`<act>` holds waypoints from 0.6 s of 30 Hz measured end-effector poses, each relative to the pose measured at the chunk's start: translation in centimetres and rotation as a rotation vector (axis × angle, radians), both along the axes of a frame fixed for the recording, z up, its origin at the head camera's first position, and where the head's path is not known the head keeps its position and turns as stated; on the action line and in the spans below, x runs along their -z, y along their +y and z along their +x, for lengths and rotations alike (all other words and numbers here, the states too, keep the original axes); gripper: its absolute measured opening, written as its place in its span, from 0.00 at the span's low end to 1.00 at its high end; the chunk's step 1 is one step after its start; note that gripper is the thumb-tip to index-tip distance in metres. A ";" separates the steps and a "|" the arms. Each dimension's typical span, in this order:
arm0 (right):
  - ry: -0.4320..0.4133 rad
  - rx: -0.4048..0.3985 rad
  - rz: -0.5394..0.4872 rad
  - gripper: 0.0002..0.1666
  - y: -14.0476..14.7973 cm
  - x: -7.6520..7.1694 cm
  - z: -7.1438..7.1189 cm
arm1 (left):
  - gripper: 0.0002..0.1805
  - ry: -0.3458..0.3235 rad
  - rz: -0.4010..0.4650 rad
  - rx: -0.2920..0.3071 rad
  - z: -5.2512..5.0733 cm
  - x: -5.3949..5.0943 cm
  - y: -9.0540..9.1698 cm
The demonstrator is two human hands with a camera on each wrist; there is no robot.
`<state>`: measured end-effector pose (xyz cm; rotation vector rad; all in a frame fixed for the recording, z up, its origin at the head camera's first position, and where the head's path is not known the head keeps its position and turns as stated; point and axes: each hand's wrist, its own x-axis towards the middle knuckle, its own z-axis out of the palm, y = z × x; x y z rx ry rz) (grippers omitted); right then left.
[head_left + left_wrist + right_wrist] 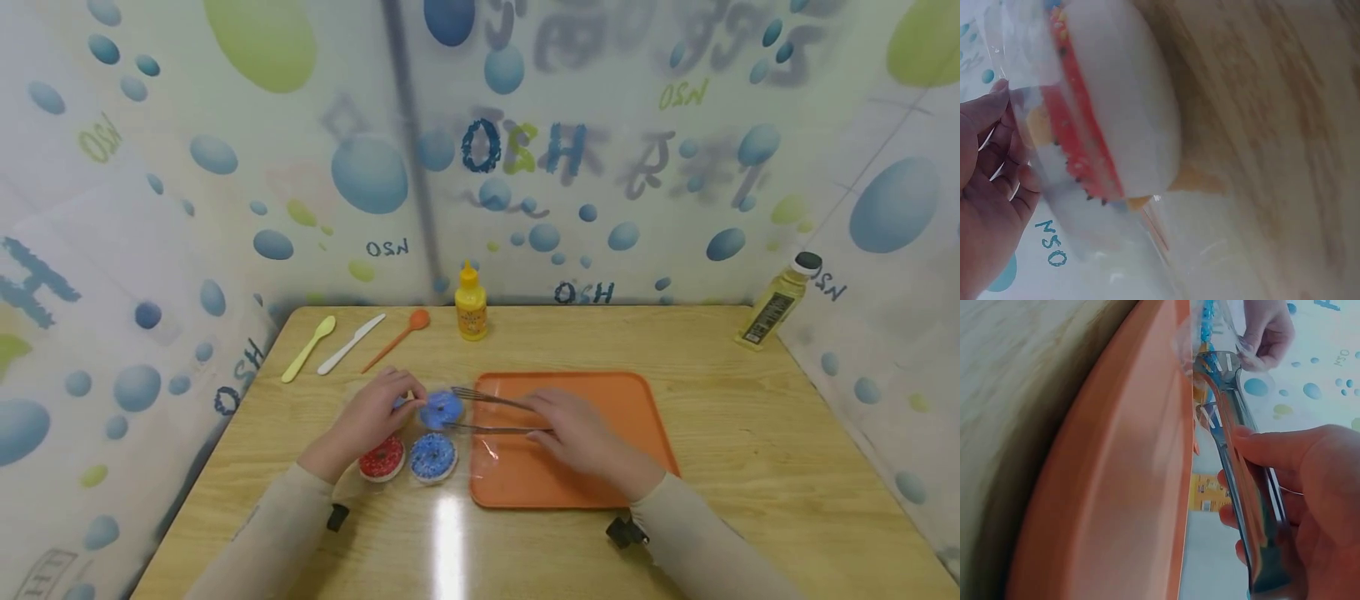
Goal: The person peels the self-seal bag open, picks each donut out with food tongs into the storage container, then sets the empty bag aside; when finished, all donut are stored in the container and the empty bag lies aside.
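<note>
Pinches clear plastic (1104,275) with the fingers of the left hand (378,408) and grips metal tongs (1257,506) in the right hand (573,429) at the farther blue donut (432,419), toward nine o'clock from the orange tray (540,483), risking a dropped donut through plastic snagged in the tips.

Pale back wall (615,183) across upper frame, left wall (112,333) and right wall (885,333) at the edges, all printed with blue and green bubbles (370,175); wood-grain table (720,417) below, bright glare (448,550) bottom centre.
</note>
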<state>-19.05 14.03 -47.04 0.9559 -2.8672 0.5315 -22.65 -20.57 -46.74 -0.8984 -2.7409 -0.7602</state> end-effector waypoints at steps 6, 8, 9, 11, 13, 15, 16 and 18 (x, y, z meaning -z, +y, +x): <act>0.022 0.025 -0.006 0.29 1.5 -0.2 0.8 | 0.03 0.001 -0.002 -0.008 0.1 0.1 -0.1; 0.031 0.019 -0.009 0.30 2.0 -0.2 1.0 | 0.03 -0.002 -0.003 -0.013 0.1 0.1 -0.1; 0.037 0.021 -0.010 0.30 2.4 -0.2 1.1 | 0.03 0.000 -0.003 -0.014 0.0 0.2 -0.1; 0.042 0.029 -0.013 0.30 3.1 -0.3 1.4 | 0.03 0.006 -0.005 -0.012 0.0 0.2 0.0; 0.052 0.035 -0.010 0.31 3.9 -0.3 1.7 | 0.03 0.008 -0.001 -0.007 -0.1 0.3 0.0; 0.066 0.044 -0.004 0.31 4.7 -0.4 2.0 | 0.03 0.006 -0.001 -0.007 -0.1 0.3 -0.1; 0.072 0.045 -0.006 0.31 5.2 -0.4 2.1 | 0.03 0.000 -0.002 -0.011 0.0 0.2 -0.1; 0.076 0.052 -0.013 0.31 6.2 -0.4 2.3 | 0.03 -0.009 -0.006 -0.019 0.0 0.2 -0.2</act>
